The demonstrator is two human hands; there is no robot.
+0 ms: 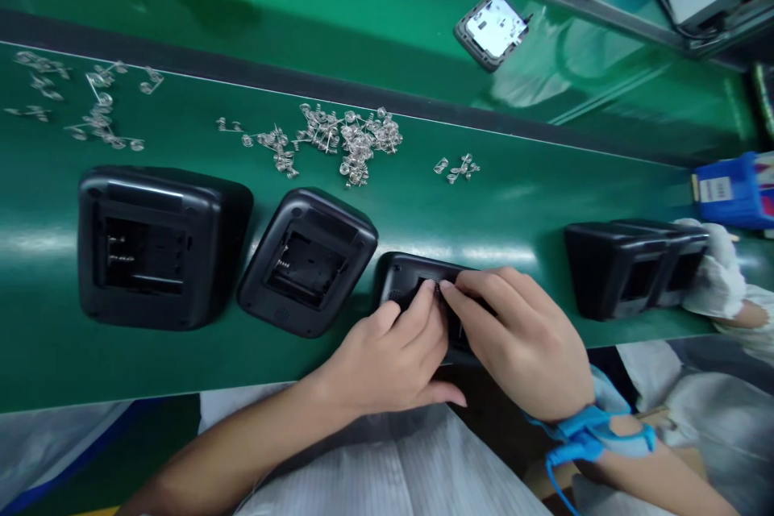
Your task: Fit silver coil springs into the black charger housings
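A black plastic housing [401, 268] lies at the table's front edge, partly covered by both hands. My left hand [393, 355] rests on it with its fingertips in the battery recess. From the right, my right hand [523, 334] meets them there, thumb and index finger pinched close together; whatever they hold is too small to make out. To the left lie a tilted black housing [308, 262] and a larger one [160, 246], both with open recesses showing metal springs. A loose pile of metal springs [356, 137] is beyond them.
More springs [100, 117] lie at the far left and a few [463, 168] right of centre. Two black housings [610, 266] stand at the right beside another person's gloved hand [717, 270]. A blue bin [729, 189] sits behind. An electronic part [493, 31] lies on the upper ledge.
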